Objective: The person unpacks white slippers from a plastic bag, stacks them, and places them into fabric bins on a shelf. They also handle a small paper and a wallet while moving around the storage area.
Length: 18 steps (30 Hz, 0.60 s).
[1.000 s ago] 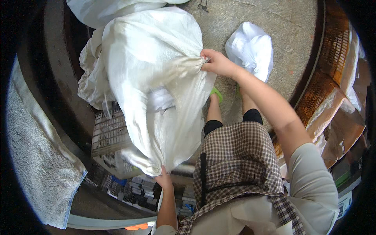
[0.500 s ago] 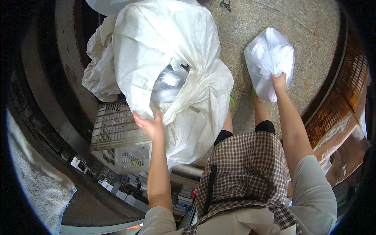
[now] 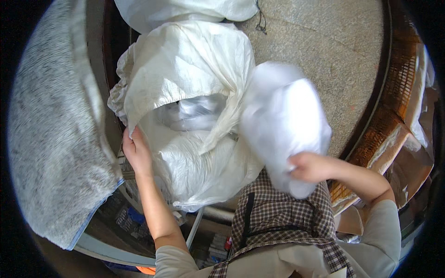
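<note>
A large white woven sack stands in front of me on the left, its mouth open toward me. Clear plastic-wrapped contents show inside it, too shiny to name. At the left side of the mouth, my left hand grips the sack's edge between thumb and fingers. My right hand is closed round the gathered neck of a translucent plastic bag filled with white things. Motion blurs this bag, which hangs in front of my apron, close beside the sack's right side.
Another white sack lies beyond the first. A grey fleecy cloth hangs at the left. Along the right stand a brown plastic crate and cardboard. Speckled stone floor stretches ahead, with a dark cord on it.
My right hand has lifted the plastic bag up and left, from beside my feet to the sack. My left hand has pulled the sack's edge leftward, and the mouth is wider.
</note>
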Each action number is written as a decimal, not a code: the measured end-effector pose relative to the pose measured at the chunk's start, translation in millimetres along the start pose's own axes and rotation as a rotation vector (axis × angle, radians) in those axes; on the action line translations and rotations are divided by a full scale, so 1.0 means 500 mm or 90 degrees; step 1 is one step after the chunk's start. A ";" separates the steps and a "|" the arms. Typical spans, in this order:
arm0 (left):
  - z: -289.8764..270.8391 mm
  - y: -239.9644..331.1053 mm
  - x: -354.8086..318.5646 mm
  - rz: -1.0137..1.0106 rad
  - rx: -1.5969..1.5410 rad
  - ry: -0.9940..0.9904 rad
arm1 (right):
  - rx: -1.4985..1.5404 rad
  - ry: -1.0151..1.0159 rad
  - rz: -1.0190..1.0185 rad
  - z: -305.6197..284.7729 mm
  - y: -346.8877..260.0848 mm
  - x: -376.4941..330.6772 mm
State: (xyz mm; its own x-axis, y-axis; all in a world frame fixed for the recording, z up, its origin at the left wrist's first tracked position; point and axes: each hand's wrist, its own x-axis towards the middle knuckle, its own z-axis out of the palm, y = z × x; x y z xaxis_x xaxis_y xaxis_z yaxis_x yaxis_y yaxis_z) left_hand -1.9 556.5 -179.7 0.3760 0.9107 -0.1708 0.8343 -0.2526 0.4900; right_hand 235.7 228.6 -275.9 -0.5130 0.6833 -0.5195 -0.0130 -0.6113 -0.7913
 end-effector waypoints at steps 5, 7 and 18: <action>0.010 0.014 -0.011 -0.019 -0.153 0.097 | -0.011 -0.033 -0.185 0.063 -0.154 0.155; -0.022 -0.014 -0.022 0.085 0.014 0.053 | 0.054 0.159 -0.247 0.051 -0.201 0.248; -0.137 -0.158 -0.123 -0.200 0.014 0.245 | 0.084 0.281 -0.313 0.025 -0.336 0.615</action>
State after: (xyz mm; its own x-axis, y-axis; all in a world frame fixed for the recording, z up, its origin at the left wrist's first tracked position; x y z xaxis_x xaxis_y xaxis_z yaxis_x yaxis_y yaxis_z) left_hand -118.7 543.0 -149.4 -0.0672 0.9975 0.0222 0.8931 0.0502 0.4470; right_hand 69.5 536.4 -298.8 -0.0227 0.9766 -0.2137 -0.2749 -0.2116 -0.9379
